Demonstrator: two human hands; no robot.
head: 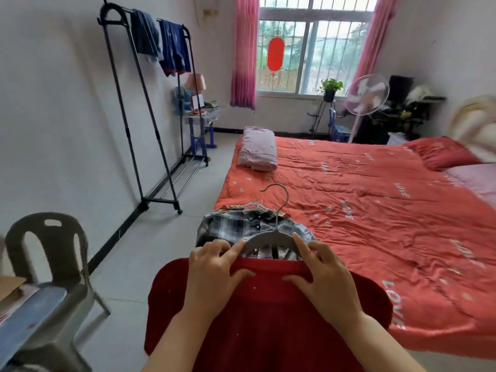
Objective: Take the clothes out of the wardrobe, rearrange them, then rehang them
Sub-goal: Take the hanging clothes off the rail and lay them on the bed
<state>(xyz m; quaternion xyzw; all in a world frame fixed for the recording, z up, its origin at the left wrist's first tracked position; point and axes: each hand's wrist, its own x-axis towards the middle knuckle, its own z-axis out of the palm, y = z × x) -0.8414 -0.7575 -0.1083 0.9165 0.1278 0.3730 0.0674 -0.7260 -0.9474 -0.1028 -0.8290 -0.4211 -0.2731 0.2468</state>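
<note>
A dark red garment (257, 312) lies spread on the near corner of the bed, with a grey hanger (271, 238) sitting in its neck opening. My left hand (214, 267) pinches the left side of the neckline over the hanger's arm. On the other side, my right hand (322, 269) grips the neckline the same way. Just beyond lies a grey plaid shirt (228, 229) on another hanger, with more hangered clothes under it. A black clothes rack (150, 108) stands by the left wall, two blue garments (161, 41) draped over its top rail.
The bed has a coral-red cover (362, 205) and a folded pink quilt (259, 151). A grey plastic chair (51, 253) stands at the near left. A fan (366, 95), a plant stand and a small cluttered table sit under the window.
</note>
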